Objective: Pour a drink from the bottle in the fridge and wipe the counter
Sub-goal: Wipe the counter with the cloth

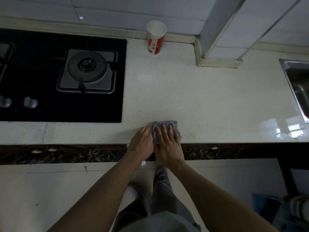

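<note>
A grey folded cloth (pixel 164 124) lies flat on the white counter (pixel 200 101) close to its front edge. My right hand (pixel 168 144) presses on the cloth with fingers spread flat. My left hand (pixel 142 142) rests beside it, fingertips touching the cloth's left edge. A red and white paper cup (pixel 156 38) stands upright at the back of the counter against the wall. No bottle is in view.
A black gas hob (pixel 61 77) with a steel burner fills the counter's left side. A steel sink (pixel 297 86) sits at the right edge. A tiled pillar (pixel 219 30) juts onto the counter at the back right. A wet sheen shows near the front right.
</note>
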A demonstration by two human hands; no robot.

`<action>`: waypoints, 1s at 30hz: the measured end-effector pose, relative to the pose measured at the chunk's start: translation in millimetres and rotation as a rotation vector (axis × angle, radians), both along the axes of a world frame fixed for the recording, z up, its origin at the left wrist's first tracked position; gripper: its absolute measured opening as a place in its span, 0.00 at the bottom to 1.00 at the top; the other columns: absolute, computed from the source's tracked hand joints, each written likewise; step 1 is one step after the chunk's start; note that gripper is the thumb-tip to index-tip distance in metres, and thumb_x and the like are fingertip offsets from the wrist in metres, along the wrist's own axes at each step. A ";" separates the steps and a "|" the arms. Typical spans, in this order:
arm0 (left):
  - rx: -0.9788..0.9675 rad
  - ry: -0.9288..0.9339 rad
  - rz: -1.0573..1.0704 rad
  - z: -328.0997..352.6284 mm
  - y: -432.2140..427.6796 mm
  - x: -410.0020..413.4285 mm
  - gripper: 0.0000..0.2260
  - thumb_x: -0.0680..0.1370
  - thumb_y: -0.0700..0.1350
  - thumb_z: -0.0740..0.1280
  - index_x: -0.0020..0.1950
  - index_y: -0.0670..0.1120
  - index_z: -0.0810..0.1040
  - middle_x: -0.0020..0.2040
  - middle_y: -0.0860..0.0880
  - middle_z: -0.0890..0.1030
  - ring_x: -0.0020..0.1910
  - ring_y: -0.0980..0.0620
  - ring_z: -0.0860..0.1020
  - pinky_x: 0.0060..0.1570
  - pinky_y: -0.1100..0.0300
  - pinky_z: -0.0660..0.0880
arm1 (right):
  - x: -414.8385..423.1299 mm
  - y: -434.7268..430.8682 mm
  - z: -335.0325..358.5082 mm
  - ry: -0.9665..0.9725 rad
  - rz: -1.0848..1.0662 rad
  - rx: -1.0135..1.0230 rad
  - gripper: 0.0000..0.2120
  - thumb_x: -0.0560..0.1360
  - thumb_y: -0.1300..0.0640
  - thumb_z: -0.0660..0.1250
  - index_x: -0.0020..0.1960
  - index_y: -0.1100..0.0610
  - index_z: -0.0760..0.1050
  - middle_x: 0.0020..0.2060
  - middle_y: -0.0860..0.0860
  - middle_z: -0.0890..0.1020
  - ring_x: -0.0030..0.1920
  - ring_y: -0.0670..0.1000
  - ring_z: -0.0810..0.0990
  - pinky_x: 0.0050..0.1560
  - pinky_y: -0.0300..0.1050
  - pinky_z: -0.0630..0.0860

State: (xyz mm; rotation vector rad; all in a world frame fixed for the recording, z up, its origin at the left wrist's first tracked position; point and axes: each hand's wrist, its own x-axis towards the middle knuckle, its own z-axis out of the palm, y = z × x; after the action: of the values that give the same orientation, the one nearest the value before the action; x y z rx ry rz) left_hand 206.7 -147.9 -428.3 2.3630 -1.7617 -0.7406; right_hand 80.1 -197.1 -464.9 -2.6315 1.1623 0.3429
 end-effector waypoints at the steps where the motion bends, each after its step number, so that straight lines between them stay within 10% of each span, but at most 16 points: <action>1: 0.004 -0.018 -0.020 -0.1 -1.6 0.5 0.23 0.82 0.48 0.59 0.77 0.44 0.63 0.75 0.47 0.66 0.73 0.51 0.63 0.74 0.59 0.58 | 1.9 -7.3 0.3 0.021 0.014 0.000 0.31 0.81 0.40 0.42 0.80 0.53 0.41 0.78 0.54 0.41 0.77 0.57 0.35 0.76 0.56 0.36; 30: 0.264 -0.137 -0.108 -8.8 -126.0 39.0 0.29 0.81 0.50 0.52 0.79 0.38 0.51 0.80 0.39 0.47 0.80 0.43 0.45 0.78 0.48 0.48 | 172.2 -381.7 -6.9 -0.002 -0.006 0.024 0.30 0.79 0.41 0.41 0.79 0.50 0.43 0.79 0.54 0.49 0.78 0.59 0.47 0.75 0.63 0.45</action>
State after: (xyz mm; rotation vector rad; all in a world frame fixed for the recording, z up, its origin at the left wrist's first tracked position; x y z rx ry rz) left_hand 245.8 -274.0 -437.2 2.5567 -1.9711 -0.8962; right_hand 252.3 -578.8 -471.8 -2.6065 1.1579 0.3504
